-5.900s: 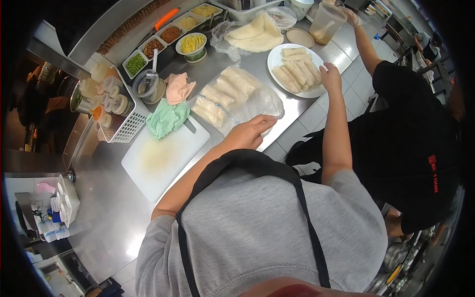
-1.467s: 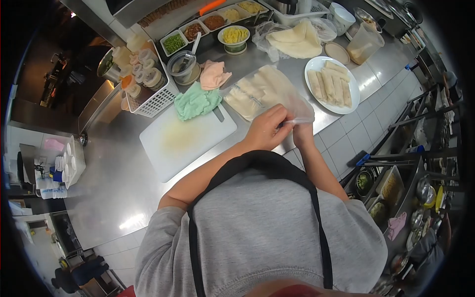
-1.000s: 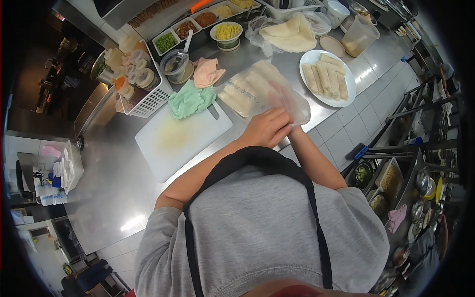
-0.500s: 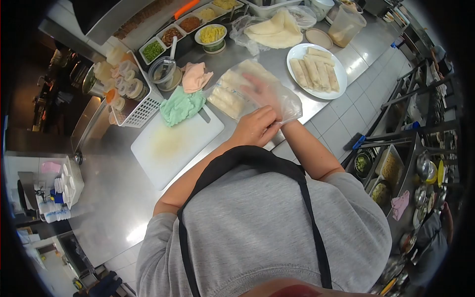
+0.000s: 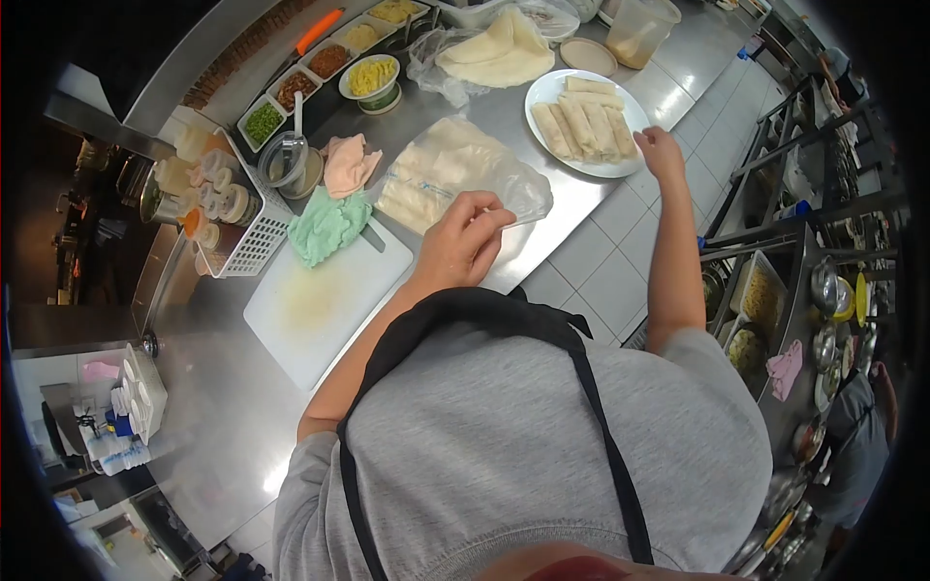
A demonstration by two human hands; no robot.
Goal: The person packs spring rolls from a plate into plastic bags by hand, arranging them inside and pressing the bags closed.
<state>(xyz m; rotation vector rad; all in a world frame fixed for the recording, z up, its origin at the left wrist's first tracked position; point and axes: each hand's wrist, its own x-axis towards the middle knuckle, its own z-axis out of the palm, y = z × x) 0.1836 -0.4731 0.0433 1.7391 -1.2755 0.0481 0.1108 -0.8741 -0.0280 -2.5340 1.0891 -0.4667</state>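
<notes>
From where I stand, I see the person's left hand (image 5: 463,242) near the middle of the frame, thumb and fingers pinched together on the near edge of a clear plastic bag (image 5: 528,189). The bag lies on the steel desk (image 5: 208,387), just above that hand, with pale rolls (image 5: 412,198) showing cloudily through it. The right hand (image 5: 662,153) is out toward the upper right, just beside the rim of a white plate (image 5: 608,171); its fingers are bent, but I can't tell whether they close on anything. On the plate, pale wrapped rolls (image 5: 581,131) lie side by side, one more set crosswise at the top. Left of the bag, a green cloth (image 5: 327,226) overlaps the top of a white cutting board (image 5: 325,300), and a pink cloth (image 5: 349,165) sits just above the green one. Further left stands a white basket (image 5: 247,237) full of bottles (image 5: 228,198). Toward the top of the frame I make out a bowl of yellow food (image 5: 371,77), a folded pale sheet (image 5: 499,53) on crumpled plastic, and a clear pitcher (image 5: 642,34).
</notes>
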